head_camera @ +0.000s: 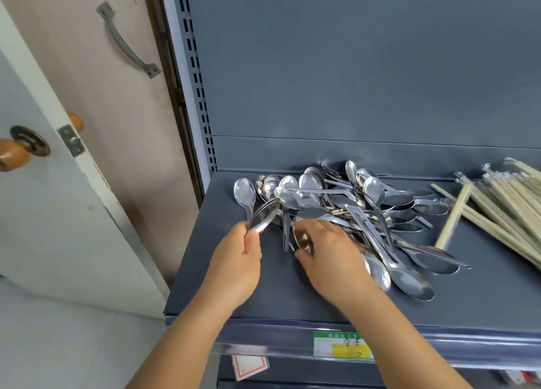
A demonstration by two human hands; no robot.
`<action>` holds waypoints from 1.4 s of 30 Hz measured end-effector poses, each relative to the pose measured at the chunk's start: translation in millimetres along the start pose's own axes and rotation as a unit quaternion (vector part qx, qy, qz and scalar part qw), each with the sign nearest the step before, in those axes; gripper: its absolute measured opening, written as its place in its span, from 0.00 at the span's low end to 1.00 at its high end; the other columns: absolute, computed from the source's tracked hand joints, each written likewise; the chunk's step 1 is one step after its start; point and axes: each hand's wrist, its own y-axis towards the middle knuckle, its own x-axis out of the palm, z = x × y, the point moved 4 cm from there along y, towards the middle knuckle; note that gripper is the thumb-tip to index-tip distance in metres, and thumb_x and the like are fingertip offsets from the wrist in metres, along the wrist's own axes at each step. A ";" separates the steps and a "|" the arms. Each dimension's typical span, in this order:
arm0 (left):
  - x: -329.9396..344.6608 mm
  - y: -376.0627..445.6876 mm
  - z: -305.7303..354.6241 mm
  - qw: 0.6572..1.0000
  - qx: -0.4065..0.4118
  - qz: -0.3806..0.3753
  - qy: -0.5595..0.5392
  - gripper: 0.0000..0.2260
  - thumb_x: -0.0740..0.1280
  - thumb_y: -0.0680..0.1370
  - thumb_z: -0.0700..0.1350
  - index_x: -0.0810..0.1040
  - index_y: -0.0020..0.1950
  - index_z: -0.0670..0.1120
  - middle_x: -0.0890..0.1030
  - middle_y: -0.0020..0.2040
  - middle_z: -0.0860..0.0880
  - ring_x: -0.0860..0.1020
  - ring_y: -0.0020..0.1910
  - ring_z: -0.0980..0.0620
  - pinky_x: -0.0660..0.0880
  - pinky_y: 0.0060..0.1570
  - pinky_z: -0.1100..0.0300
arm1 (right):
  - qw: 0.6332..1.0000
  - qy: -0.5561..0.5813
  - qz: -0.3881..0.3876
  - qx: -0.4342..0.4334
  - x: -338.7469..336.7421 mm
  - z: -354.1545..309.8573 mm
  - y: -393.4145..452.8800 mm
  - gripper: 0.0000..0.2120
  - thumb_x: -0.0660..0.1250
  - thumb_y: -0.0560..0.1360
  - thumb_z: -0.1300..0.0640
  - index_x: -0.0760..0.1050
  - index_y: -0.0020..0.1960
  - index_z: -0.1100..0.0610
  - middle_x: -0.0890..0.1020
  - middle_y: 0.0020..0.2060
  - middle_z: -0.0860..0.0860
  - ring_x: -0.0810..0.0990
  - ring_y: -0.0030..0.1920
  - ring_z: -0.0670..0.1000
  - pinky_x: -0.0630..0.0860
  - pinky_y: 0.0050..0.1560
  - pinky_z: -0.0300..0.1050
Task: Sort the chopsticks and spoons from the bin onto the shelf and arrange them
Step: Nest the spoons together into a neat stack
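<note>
A heap of several steel spoons (345, 204) lies on the dark grey shelf (222, 277), bowls pointing many ways. My left hand (237, 260) pinches the handle end of one spoon (265, 217), whose bowl tilts up at the heap's left edge. My right hand (330, 257) reaches into the heap and grips a spoon (303, 238) by its bowl, thumb below it. A single spoon (244, 194) lies apart at the far left. Pale wooden chopsticks (503, 210) lie bundled at the shelf's right end. The bin is out of view.
The shelf's back panel (351, 81) rises behind the heap. A price label (341, 344) sits on the shelf's front rail. An open white door (58, 198) with a brown knob (13, 154) stands to the left of the shelf.
</note>
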 end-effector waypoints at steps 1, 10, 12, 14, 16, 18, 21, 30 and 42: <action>0.6 0.1 -0.2 1.000 -0.007 -0.003 -0.010 0.12 0.52 0.82 0.43 0.67 0.40 0.45 0.68 0.31 0.50 0.65 0.29 0.53 0.63 0.24 0.70 | 1.000 -0.014 -0.010 -0.002 2.2 -1.0 0.4 0.19 0.65 0.75 0.57 0.69 0.65 0.51 0.75 0.59 0.49 0.72 0.60 0.53 0.69 0.56 0.42; 5.3 8.1 -8.6 0.997 -0.047 -0.022 -0.063 0.11 0.50 0.81 0.41 0.70 0.45 0.50 0.76 0.39 0.54 0.67 0.28 0.55 0.65 0.29 0.63 | 1.000 -0.008 0.023 0.020 -0.8 -4.8 2.4 0.04 0.65 0.75 0.56 0.75 0.50 0.54 0.81 0.45 0.50 0.79 0.45 0.53 0.73 0.45 0.45; 5.7 7.3 -6.6 0.996 -0.048 -0.022 -0.078 0.11 0.51 0.81 0.41 0.70 0.46 0.48 0.76 0.38 0.54 0.67 0.28 0.55 0.65 0.29 0.62 | 0.998 0.011 0.055 0.028 -7.2 -8.7 0.6 0.03 0.65 0.75 0.55 0.75 0.48 0.53 0.81 0.42 0.49 0.79 0.43 0.52 0.72 0.43 0.44; 5.8 6.4 -3.6 0.995 -0.044 -0.020 -0.083 0.10 0.51 0.82 0.41 0.71 0.47 0.46 0.75 0.36 0.55 0.67 0.28 0.54 0.66 0.30 0.60 | 0.995 0.051 0.083 0.034 -17.1 -15.6 -0.1 0.02 0.66 0.74 0.55 0.75 0.46 0.52 0.80 0.38 0.45 0.78 0.39 0.49 0.72 0.42 0.42; 7.5 5.8 0.1 0.994 -0.032 -0.026 -0.098 0.09 0.51 0.82 0.41 0.71 0.52 0.46 0.78 0.38 0.55 0.69 0.29 0.55 0.67 0.31 0.60 | 0.989 0.108 0.095 0.037 -26.1 -24.8 1.1 0.03 0.67 0.74 0.54 0.73 0.43 0.50 0.78 0.33 0.43 0.75 0.34 0.43 0.71 0.39 0.38; 8.9 5.0 4.0 0.992 -0.022 -0.031 -0.120 0.08 0.52 0.83 0.41 0.69 0.56 0.48 0.81 0.42 0.56 0.71 0.31 0.57 0.68 0.31 0.61 | 0.982 0.161 0.087 0.045 -28.0 -34.2 3.9 0.04 0.68 0.74 0.53 0.72 0.42 0.48 0.77 0.31 0.43 0.74 0.32 0.42 0.71 0.37 0.36; 6.5 5.3 6.6 0.989 -0.013 -0.022 -0.148 0.09 0.52 0.83 0.43 0.71 0.53 0.49 0.78 0.36 0.51 0.73 0.33 0.55 0.70 0.34 0.55 | 0.975 0.203 0.070 0.053 -17.8 -45.0 10.5 0.02 0.68 0.74 0.52 0.75 0.45 0.47 0.78 0.31 0.41 0.77 0.34 0.40 0.72 0.38 0.33; -22.9 12.6 -15.5 0.994 -0.021 0.040 -0.101 0.09 0.52 0.83 0.45 0.72 0.55 0.50 0.77 0.42 0.54 0.74 0.37 0.58 0.69 0.34 0.70 | 0.976 0.217 0.014 -0.025 3.8 -69.6 32.0 0.13 0.60 0.78 0.63 0.80 0.53 0.51 0.78 0.38 0.37 0.77 0.38 0.34 0.68 0.40 0.21; -48.4 34.9 -43.6 0.985 -0.100 0.044 -0.132 0.11 0.52 0.81 0.40 0.68 0.41 0.44 0.69 0.32 0.51 0.63 0.24 0.56 0.61 0.25 0.63 | 0.990 -0.117 -0.036 -0.076 38.7 -61.3 120.4 0.31 0.62 0.76 0.58 0.56 0.75 0.48 0.68 0.70 0.45 0.56 0.72 0.54 0.56 0.68 0.48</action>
